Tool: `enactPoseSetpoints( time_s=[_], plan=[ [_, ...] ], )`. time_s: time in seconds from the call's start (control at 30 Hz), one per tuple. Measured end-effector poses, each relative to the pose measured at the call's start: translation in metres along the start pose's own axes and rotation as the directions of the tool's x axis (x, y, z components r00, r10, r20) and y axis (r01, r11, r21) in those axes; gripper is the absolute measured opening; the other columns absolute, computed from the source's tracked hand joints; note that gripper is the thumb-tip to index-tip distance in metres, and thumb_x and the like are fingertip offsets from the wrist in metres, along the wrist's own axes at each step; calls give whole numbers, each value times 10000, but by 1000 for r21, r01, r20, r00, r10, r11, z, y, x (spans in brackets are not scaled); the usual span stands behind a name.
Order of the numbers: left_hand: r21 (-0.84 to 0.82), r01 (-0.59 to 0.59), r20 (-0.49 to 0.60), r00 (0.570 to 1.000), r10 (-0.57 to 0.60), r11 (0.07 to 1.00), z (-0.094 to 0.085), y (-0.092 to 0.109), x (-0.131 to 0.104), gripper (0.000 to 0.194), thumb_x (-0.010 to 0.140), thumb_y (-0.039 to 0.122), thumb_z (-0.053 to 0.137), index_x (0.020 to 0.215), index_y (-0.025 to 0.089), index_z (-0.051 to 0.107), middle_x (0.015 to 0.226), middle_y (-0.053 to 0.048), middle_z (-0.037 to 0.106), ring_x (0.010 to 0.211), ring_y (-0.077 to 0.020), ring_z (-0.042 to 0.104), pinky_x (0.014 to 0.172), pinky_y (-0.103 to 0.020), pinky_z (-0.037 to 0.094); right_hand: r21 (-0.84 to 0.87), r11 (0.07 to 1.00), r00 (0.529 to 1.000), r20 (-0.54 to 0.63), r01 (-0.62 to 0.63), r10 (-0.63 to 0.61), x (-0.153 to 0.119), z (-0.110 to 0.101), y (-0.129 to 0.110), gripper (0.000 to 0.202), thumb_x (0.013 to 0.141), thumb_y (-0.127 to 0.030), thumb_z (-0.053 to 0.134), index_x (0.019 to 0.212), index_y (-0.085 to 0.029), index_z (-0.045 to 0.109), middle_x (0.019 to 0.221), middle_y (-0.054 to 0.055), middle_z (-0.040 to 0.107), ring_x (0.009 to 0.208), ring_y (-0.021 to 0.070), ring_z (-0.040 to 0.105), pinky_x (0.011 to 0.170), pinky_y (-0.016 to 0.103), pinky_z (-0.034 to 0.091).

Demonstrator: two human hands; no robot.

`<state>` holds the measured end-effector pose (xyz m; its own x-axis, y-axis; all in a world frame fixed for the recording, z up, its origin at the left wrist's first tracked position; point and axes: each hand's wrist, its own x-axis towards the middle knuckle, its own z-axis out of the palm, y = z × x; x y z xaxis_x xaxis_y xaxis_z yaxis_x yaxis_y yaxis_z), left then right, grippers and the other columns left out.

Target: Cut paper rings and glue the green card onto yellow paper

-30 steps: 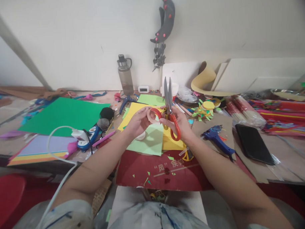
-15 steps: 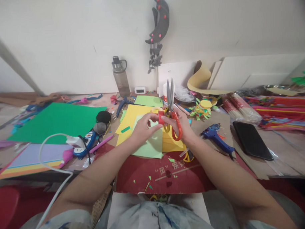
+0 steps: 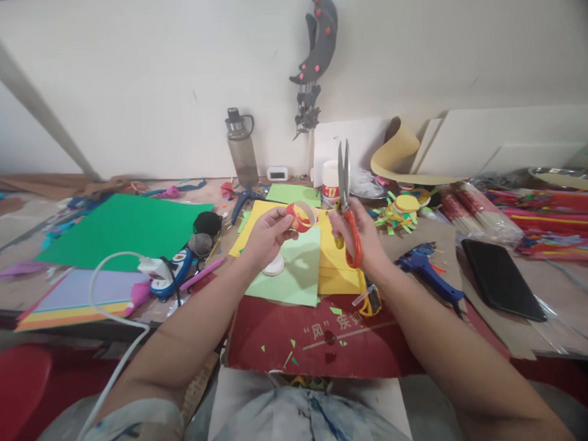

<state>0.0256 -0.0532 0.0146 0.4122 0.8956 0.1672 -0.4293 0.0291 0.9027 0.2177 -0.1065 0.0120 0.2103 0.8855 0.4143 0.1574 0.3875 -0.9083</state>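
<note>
A ring-shaped band, red with yellow patches and a pale inside, is pinched between the thumb and fingers of my left hand. My right hand grips scissors by their red handle, with the blades pointing up and slightly parted. Something yellow sits by the scissor handles at my right fingers; its kind is unclear. Beneath my hands lie a light green sheet and yellow sheets. A white disc rests on the green sheet, partly behind my left wrist.
A white jar with a red label stands behind the hands, and a bottle by the wall. To the right are a blue glue gun and a black phone. A white cable hangs over the left table edge.
My hands have moved apart: the left, with the band, slightly left, and the right, with the scissors, to the right. The white disc and the jar's label now show. The view has shifted slightly.
</note>
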Motion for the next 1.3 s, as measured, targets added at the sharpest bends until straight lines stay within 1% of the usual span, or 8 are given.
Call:
enactPoseSetpoints(
  time_s=[0.3,0.43,0.57,0.7,0.83,0.97,1.17,1.3],
  plan=[
    [44,56,178,982,-63,997,6,-6,-5,457,670,480,937,780,149,641,701,-11,660,601,-103,599,561,-241,500,2,992,990,67,-127,127,-2,9,4,511,710,-547,825,1039,-249,572,693,-45,586,582,157,590,528,304,497],
    [164,-78,77,995,66,983,3,-13,-2,465,796,593,797,887,169,629,866,-42,674,699,-124,643,603,-251,528,-41,976,974,63,-215,217,-1,8,5,441,697,-458,794,1014,-244,574,626,-72,541,492,134,538,463,278,451],
    [535,-321,17,929,370,782,-1,-15,-2,314,828,337,772,1086,213,643,1156,-72,665,872,-135,668,731,-264,554,-37,956,955,48,-293,294,-4,12,0,430,671,-410,775,1000,-234,561,612,-68,553,473,138,547,431,263,428],
    [713,-484,204,835,511,507,-2,-10,-6,123,864,242,676,978,220,713,1029,-73,727,821,-149,658,783,-295,539,-18,949,945,92,-315,315,-13,20,-6,398,680,-400,733,998,-222,574,628,-45,608,486,152,587,436,265,448],
    [735,-529,246,791,560,425,-2,-5,-10,99,892,256,640,882,234,737,925,-68,765,817,-179,668,799,-326,535,10,956,946,149,-293,288,-21,26,-7,383,696,-420,722,992,-231,570,613,-61,606,456,130,553,464,272,478],
    [699,-494,185,823,536,517,-2,-4,-9,71,848,294,703,833,239,745,879,-58,763,851,-192,684,823,-334,540,1,956,934,211,-294,287,-23,27,-9,425,717,-510,745,971,-244,532,610,-67,579,475,137,548,495,286,465],
    [299,-289,-188,917,353,909,-5,-6,7,306,722,397,867,780,209,632,674,36,647,566,-98,566,560,-235,454,-206,978,982,177,-29,67,-18,18,-5,391,832,-573,669,1007,-246,544,705,-37,538,624,158,512,597,299,404],
    [152,-256,-248,925,288,955,-1,1,11,446,621,436,934,754,198,580,638,59,603,534,-72,538,523,-214,422,-435,892,977,213,120,-28,-13,10,3,277,900,-471,581,1049,-238,559,803,22,621,746,216,580,678,330,433]
  ],
)
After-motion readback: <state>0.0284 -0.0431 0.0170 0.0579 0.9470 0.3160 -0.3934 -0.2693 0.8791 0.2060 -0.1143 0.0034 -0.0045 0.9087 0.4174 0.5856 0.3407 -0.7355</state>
